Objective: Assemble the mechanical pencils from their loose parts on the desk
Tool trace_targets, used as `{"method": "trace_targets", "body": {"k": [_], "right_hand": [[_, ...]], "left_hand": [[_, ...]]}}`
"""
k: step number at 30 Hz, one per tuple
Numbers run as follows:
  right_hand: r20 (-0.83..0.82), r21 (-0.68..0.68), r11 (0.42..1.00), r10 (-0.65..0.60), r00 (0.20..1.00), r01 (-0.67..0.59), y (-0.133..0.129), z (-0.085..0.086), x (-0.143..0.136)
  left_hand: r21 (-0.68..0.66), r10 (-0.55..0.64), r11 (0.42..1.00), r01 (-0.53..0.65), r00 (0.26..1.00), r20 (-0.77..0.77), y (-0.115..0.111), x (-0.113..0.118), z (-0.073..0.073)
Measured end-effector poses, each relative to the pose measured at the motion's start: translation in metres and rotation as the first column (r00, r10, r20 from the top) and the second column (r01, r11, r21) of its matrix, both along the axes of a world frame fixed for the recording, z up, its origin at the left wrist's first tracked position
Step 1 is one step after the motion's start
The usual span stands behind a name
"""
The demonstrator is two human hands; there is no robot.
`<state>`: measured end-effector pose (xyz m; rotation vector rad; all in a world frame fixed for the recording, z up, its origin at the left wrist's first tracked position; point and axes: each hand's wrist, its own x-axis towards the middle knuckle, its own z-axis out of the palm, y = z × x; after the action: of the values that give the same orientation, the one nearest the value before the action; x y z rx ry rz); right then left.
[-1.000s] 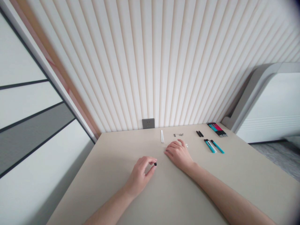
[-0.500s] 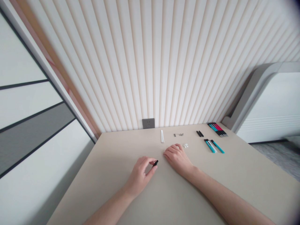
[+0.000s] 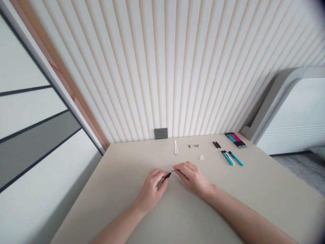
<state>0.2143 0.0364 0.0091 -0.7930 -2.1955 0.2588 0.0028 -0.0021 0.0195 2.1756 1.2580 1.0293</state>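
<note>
- Head view: left hand [image 3: 154,184] pinches a slim black tube [image 3: 166,177] between thumb and fingers.
- Right hand [image 3: 192,177] pinches a small grey piece [image 3: 173,170], just beside the tube's far end.
- Both parts are between the hands, over the table [image 3: 122,169]; white rods [image 3: 175,148] lie beyond.

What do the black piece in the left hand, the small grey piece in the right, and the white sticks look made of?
Black piece: perhaps plastic or rubber; uniformly dark, no clear shine. Small grey piece: possibly metal, from its colour; finish too small to tell. White sticks: probably smooth plastic; straight, evenly white.
</note>
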Motion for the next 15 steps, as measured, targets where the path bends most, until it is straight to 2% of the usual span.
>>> {"method": "trace_targets", "body": {"k": [9,15], "right_hand": [[0.054,0.096,0.992,0.081,0.995,-0.086,-0.0016,0.0012,0.0023],[0.103,0.146,0.981,0.113,0.988,-0.127,0.0,0.0029,0.0036]], "left_hand": [[0.0,-0.008,1.0,0.008,1.0,-0.027,0.0014,-0.0013,-0.0072],[-0.007,-0.011,1.0,0.011,1.0,-0.016,0.0006,-0.0006,-0.0038]]}}
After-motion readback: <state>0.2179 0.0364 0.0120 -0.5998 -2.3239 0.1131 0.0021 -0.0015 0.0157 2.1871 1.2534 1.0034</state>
